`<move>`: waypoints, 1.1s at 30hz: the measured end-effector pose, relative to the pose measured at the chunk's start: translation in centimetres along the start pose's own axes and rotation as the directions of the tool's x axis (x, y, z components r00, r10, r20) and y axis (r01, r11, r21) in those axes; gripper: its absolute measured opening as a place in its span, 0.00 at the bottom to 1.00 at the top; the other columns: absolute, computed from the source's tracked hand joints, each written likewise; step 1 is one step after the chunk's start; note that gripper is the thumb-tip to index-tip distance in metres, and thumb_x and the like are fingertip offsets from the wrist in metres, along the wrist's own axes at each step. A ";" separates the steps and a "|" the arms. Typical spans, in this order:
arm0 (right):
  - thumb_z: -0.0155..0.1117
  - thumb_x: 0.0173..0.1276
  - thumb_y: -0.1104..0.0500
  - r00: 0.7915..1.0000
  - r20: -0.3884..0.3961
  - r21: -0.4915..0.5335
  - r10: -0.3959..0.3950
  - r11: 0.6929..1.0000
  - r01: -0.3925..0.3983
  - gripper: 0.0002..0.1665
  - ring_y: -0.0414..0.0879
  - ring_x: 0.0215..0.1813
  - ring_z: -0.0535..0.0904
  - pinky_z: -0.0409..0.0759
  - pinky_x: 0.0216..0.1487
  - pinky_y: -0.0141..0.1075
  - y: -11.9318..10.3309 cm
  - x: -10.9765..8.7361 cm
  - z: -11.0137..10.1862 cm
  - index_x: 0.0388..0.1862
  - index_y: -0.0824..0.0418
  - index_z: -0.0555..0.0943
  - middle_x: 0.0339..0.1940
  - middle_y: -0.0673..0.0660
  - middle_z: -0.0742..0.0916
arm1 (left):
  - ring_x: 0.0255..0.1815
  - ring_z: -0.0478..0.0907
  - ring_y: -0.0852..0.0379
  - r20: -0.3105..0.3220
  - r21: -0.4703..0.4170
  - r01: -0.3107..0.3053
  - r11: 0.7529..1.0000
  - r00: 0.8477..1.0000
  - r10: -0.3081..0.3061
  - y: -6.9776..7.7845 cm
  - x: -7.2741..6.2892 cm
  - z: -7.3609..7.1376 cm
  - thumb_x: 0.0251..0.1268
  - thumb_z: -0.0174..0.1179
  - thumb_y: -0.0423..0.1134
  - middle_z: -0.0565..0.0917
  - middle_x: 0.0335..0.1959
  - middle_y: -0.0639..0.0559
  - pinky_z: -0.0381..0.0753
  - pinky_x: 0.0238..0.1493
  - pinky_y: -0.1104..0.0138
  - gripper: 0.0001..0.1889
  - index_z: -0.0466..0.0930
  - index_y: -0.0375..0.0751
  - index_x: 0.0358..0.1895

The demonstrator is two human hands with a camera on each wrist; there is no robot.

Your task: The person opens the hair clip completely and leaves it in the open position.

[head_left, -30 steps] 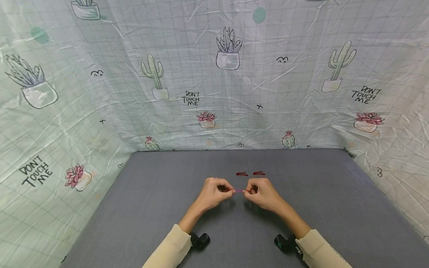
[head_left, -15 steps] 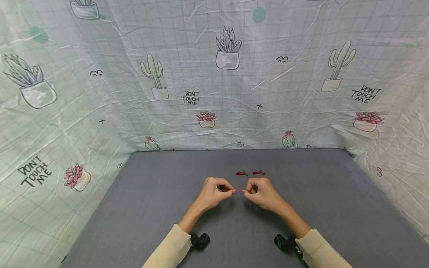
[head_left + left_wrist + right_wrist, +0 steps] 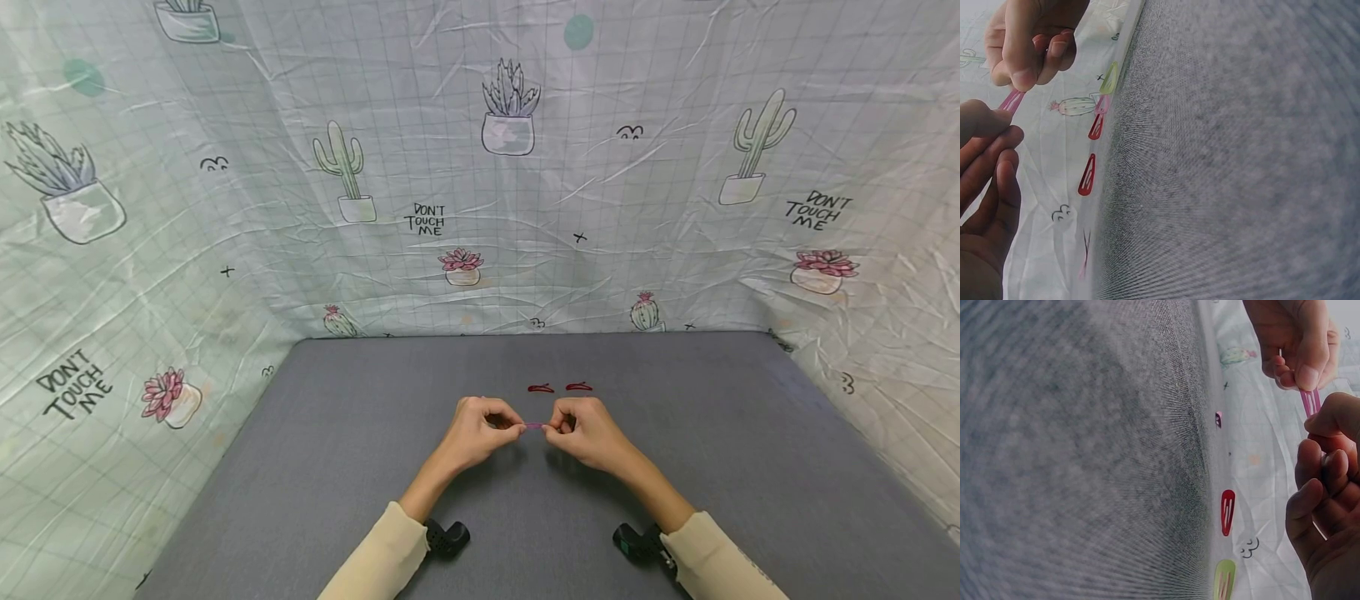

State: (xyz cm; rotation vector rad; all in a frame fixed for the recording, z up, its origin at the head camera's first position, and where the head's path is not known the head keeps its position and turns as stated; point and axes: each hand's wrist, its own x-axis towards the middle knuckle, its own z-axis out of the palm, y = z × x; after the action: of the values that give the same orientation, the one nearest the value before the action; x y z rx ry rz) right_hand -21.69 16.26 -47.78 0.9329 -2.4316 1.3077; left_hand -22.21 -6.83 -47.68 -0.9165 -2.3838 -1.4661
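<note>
A pink snap hair clip (image 3: pixel 534 426) is stretched between my two hands above the grey table. My left hand (image 3: pixel 480 429) pinches one end between thumb and finger, and my right hand (image 3: pixel 588 429) pinches the other. In the right wrist view the pink clip (image 3: pixel 1310 403) shows its slotted middle, with its ends covered by fingertips. Just beyond the hands lie two red snap clips, one at left (image 3: pixel 541 388) and one at right (image 3: pixel 579 387).
Further clips, hidden in the head view, appear in the wrist views: a green clip (image 3: pixel 1109 78), a pink one (image 3: pixel 1102 106) and a purple piece (image 3: pixel 1218 419). A patterned curtain (image 3: pixel 525 192) closes off the table's (image 3: pixel 337 417) back and sides.
</note>
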 end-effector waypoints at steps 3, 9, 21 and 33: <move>0.70 0.58 0.72 1.000 -0.003 0.000 -0.005 1.000 0.005 0.16 0.29 0.18 0.64 0.66 0.20 0.28 0.0 0.0 0.0 0.21 0.52 0.79 0.16 0.44 0.76 | 0.26 0.83 0.56 -0.003 -0.002 -0.005 1.000 1.000 0.005 1.6 -0.1 -0.3 0.58 0.70 0.25 0.90 0.27 0.41 0.82 0.31 0.69 0.03 0.90 0.33 0.29; 0.70 0.57 0.72 1.000 -0.006 -0.005 -0.008 1.000 0.008 0.16 0.29 0.17 0.64 0.65 0.20 0.27 0.0 0.1 0.0 0.21 0.52 0.79 0.16 0.43 0.75 | 0.26 0.82 0.58 -0.007 -0.009 -0.006 1.000 1.000 0.006 3.0 -0.1 -0.8 0.59 0.69 0.25 0.90 0.27 0.40 0.83 0.31 0.68 0.03 0.90 0.32 0.29; 0.70 0.58 0.71 1.000 -0.004 -0.015 -0.002 1.000 0.002 0.16 0.29 0.17 0.63 0.64 0.20 0.27 0.1 0.2 0.1 0.21 0.51 0.79 0.15 0.43 0.75 | 0.26 0.83 0.54 0.002 -0.001 0.004 1.000 1.000 -0.004 0.8 0.1 -0.1 0.59 0.69 0.25 0.90 0.27 0.40 0.83 0.32 0.67 0.03 0.90 0.33 0.29; 0.70 0.58 0.72 1.000 -0.005 -0.001 -0.001 1.000 0.001 0.17 0.29 0.16 0.62 0.64 0.19 0.27 0.1 0.4 0.3 0.20 0.52 0.78 0.15 0.43 0.75 | 0.29 0.84 0.61 -0.007 0.007 -0.011 1.000 1.000 0.011 -1.1 0.3 -0.2 0.61 0.71 0.31 0.91 0.29 0.50 0.83 0.35 0.70 0.04 0.93 0.45 0.31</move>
State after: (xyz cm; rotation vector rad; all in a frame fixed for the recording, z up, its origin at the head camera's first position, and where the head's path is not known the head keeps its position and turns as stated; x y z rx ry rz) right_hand -22.07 15.90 -47.86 0.9293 -2.4278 1.3069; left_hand -23.11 -7.22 -48.22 -0.9200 -2.3741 -1.4541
